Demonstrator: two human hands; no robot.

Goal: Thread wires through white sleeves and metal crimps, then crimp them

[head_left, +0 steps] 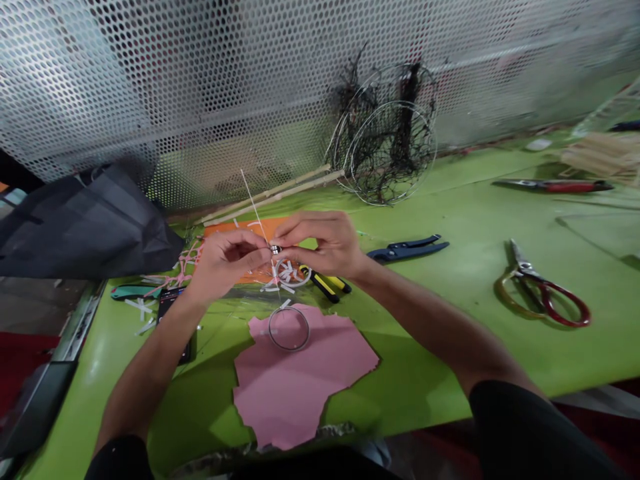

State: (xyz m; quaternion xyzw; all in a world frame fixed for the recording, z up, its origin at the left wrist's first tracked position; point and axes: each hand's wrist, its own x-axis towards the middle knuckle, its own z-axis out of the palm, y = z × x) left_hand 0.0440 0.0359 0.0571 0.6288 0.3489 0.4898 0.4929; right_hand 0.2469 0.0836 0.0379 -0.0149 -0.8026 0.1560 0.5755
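My left hand (225, 260) is closed, thumb and fingers pinched at a thin white stick (253, 205) that slants up between my hands. My right hand (320, 241) pinches a small shiny black-and-silver piece (275, 249) against that stick; its exact kind is too small to tell. Below the fingertips a wire ring (289, 328) appears over a pink sheet with ragged edges (305, 387). Whether the ring joins the stick I cannot tell. Under my hands lie an orange sheet (240, 230), white scraps and pliers with yellow-and-black handles (326, 283).
Red-handled scissors (545, 287), dark blue pruning shears (410, 249) and red-handled pliers (555, 186) lie rightward on the green table (450, 347). Wire hoops with black netting (385, 133) lean on the perforated metal screen (225, 73). A dark bag (90, 223) and phone (173, 300) are left.
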